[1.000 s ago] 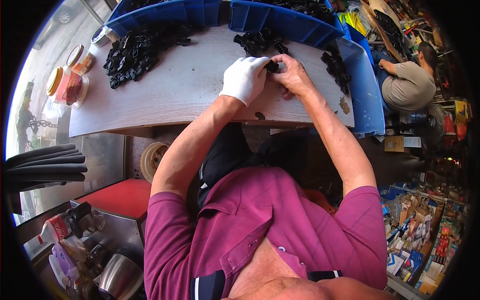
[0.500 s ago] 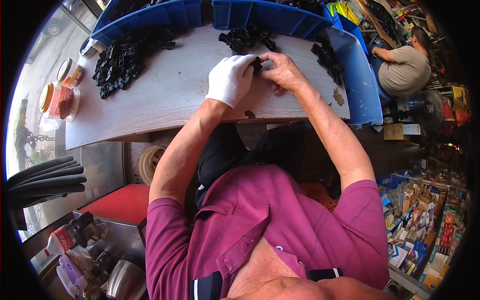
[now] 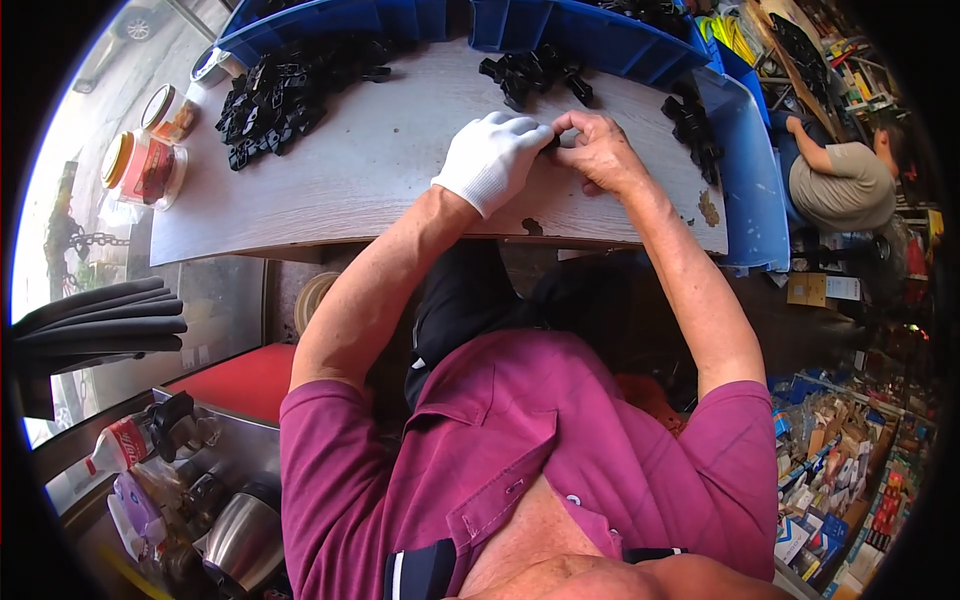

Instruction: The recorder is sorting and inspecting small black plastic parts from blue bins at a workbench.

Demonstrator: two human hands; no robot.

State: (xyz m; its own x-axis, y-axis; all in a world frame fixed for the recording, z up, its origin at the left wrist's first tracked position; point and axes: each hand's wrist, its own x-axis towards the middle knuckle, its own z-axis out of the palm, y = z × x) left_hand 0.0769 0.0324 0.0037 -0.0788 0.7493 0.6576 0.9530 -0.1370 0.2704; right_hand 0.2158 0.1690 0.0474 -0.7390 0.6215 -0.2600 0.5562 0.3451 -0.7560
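Observation:
My left hand (image 3: 490, 162), in a white knit glove, is closed on a small black plastic part (image 3: 551, 144) above the worktable (image 3: 390, 180). Bare, my right hand (image 3: 606, 157) pinches the same part from the other side with thumb and forefinger. Fingers hide most of the part, so its exact kind does not show. Just beyond my hands lies a small cluster of black plastic parts (image 3: 530, 75). A bigger heap of similar pieces (image 3: 270, 105) spreads over the table's far left. To the right of my right hand is another black cluster (image 3: 693, 132).
Blue bins (image 3: 345, 35) (image 3: 600, 45) line the far edge, and a lighter blue bin (image 3: 755, 190) borders the right. Lidded jars (image 3: 145, 165) (image 3: 170, 112) stand at the left end. Another person (image 3: 845, 180) sits beyond the right bin.
The whole view has shifted, so the table and bins appear farther right and slightly higher. Both hands stay together on the black part, which now shows less between the fingers.

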